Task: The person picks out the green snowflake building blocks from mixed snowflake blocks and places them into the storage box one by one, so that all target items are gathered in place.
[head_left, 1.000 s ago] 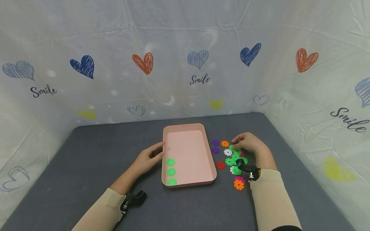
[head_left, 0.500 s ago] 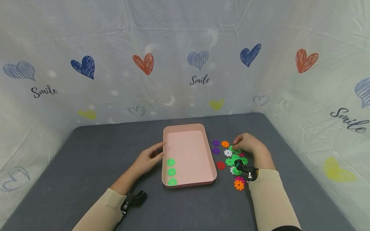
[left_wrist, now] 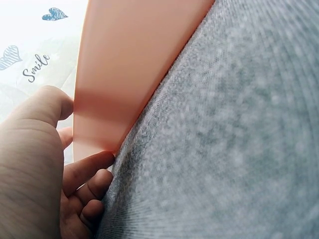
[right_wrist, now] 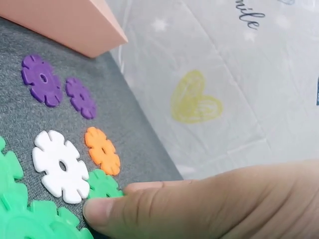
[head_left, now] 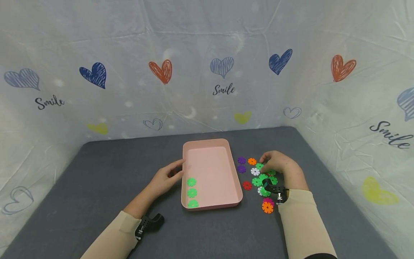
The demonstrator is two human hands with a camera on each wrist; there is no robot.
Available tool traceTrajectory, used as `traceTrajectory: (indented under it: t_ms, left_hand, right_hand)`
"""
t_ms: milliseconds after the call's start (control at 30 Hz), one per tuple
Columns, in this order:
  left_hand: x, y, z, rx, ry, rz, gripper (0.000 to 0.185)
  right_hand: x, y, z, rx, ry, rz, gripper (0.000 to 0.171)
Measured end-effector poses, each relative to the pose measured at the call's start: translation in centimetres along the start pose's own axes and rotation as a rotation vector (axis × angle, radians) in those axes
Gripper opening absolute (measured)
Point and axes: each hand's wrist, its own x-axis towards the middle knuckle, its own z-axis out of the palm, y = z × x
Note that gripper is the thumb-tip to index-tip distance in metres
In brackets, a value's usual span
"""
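Three green discs (head_left: pixel 192 193) are lined up in the pink tray (head_left: pixel 211 162), its side touched by the left hand (head_left: pixel 165 179), grip relaxed; mixed discs (head_left: pixel 255 171) are left on the bench (head_left: pixel 129 172), one green piece (right_wrist: pixel 103 183) half-hidden by the right hand (head_left: pixel 280 164), grasp undeterminable.

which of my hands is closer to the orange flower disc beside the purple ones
Right. Your right hand is just right of the orange flower disc; your left hand is at the left side of the pink tray, which lies between it and the disc.
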Motion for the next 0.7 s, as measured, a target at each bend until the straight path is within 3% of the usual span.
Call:
traceTrajectory:
  t_ms: [300,567,700]
  left_hand:
    - [0.0,0.0,0.0,-0.005,0.002,-0.001,0.05]
    - [0.0,-0.1,0.1,-0.008,-0.001,0.004,0.05]
    - [0.0,-0.2,0.0,-0.009,0.004,0.012,0.05]
  right_hand:
    - [0.4,0.1,0.2,-0.029,0.037,0.01,0.029]
    - [0.1,-0.5,-0.4,0.045,0.163,-0.077,0.021]
    - [-0.2,-1.2,-1.1,0.136,0.194,-0.121,0.021]
